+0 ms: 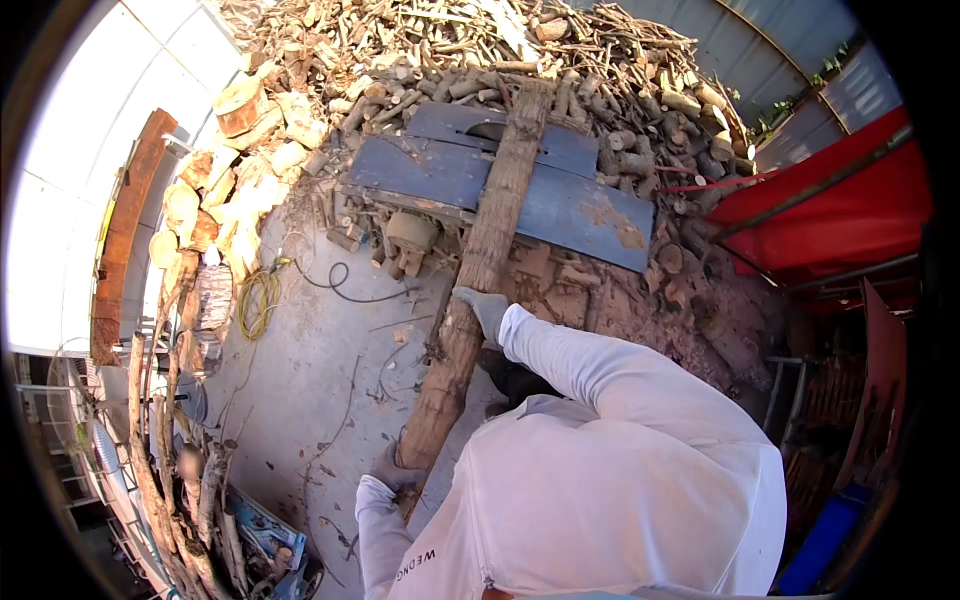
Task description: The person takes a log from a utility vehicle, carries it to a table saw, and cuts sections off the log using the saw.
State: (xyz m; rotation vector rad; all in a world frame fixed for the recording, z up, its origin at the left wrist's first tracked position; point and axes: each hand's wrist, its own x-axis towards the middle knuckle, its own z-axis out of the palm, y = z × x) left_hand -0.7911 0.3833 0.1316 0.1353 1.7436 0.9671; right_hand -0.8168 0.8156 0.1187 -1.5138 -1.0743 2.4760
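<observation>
A long, rough wooden log (490,230) slants from the saw table at the top down towards my body. My right hand (484,312), in a grey glove, grips the log around its middle. Lower down, my left hand (394,468), also gloved, is closed around the near end, with some fingers hidden by the wood. The log's far part rests across the blue-grey metal saw table (590,210). A round saw blade (486,130) shows in a slot just left of the log's far end.
A big heap of cut firewood (440,30) lies behind the saw table. Split logs (215,210) are stacked at the left, beside a coiled yellow cord (258,303). Long branches (190,500) stand at lower left. Sawdust (680,330) and a red sheet (830,200) are on the right.
</observation>
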